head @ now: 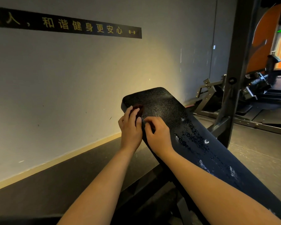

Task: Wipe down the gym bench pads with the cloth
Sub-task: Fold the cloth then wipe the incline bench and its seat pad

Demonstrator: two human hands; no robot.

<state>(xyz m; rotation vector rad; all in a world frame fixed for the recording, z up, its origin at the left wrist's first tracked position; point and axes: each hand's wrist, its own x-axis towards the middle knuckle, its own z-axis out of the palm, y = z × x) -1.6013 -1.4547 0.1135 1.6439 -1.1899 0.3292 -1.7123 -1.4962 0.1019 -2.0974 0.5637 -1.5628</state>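
Presently the wiping step is under way at the upper end of the bench pad (165, 101). The left grip (130, 125) lies nearly flat, fingers extended and pressing the dark red cloth (140, 108) onto the pad; it does not close round the cloth. The cloth sits under and just beyond those fingertips, near the pad's top left corner. The right grip (157, 133) rests on the pad just beside the left, fingers curled under (whether it pinches anything cannot be told). Behind the right grip, alongside the forearm, the pad carries wet beading and white flecks (206, 141); in my judgement most of its length is unfinished. The next move calls for drawing the cloth back down toward the body under even pressure, with the right grip cleared from its path.
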